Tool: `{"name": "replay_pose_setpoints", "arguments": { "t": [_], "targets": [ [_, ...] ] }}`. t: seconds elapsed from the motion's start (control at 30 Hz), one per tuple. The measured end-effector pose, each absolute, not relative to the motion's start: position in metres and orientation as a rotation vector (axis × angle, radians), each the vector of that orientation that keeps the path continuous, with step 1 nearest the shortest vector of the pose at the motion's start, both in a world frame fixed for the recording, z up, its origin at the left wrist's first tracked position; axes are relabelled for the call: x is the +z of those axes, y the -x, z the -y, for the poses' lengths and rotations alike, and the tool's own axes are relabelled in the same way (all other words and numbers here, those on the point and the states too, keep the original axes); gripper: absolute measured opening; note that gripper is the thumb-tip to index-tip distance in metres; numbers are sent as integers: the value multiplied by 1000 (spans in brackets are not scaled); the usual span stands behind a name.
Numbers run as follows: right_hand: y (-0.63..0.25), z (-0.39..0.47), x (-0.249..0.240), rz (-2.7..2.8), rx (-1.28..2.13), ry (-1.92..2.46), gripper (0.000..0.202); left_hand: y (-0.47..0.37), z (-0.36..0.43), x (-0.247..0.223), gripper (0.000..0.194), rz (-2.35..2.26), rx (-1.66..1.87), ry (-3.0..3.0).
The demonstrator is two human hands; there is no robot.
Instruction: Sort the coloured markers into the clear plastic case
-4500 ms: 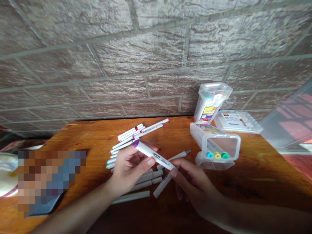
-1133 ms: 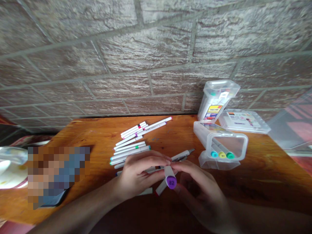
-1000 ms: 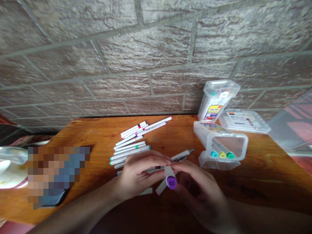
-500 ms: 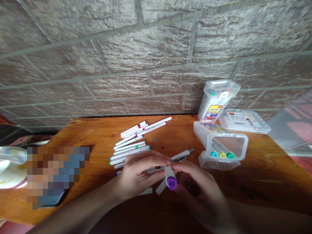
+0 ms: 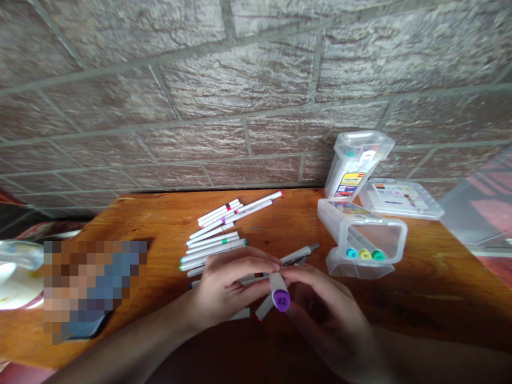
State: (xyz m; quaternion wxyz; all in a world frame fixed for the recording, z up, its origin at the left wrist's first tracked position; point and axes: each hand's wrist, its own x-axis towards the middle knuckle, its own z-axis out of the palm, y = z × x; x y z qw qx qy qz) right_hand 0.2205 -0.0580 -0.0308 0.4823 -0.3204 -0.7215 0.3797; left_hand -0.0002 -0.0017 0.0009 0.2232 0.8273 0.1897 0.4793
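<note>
A white marker (image 5: pixel 278 285) with a purple end numbered 82 points toward me, held between both hands. My left hand (image 5: pixel 232 285) pinches it from the left with thumb and fingertips. From the right, my right hand (image 5: pixel 330 306) has its fingers closed on the same marker. Beneath and behind the hands lie more markers, among them a grey-tipped marker (image 5: pixel 298 255) and a red-ended one (image 5: pixel 264 309), both partly covered. To the left of centre, several white markers (image 5: pixel 216 246) are spread in a loose row, some hidden by my left hand.
An open clear case (image 5: pixel 334 216) lies on its side at the right, holding three markers with blue, yellow and green ends. Behind it stand a closed marker case (image 5: pixel 348 170) and a flat plastic box (image 5: pixel 404 200). A phone (image 5: pixel 90 328), partly pixelated, lies left. A brick wall (image 5: pixel 240 96) borders the wooden table (image 5: pixel 132 218).
</note>
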Motion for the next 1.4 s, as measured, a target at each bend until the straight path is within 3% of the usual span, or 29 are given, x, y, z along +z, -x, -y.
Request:
{"name": "replay_pose_setpoints", "arguments": {
  "t": [1.4],
  "targets": [
    [-221,58,-33,1760,972,793,41,1,2,2,28,-532,1320,-2290]
  ]
}}
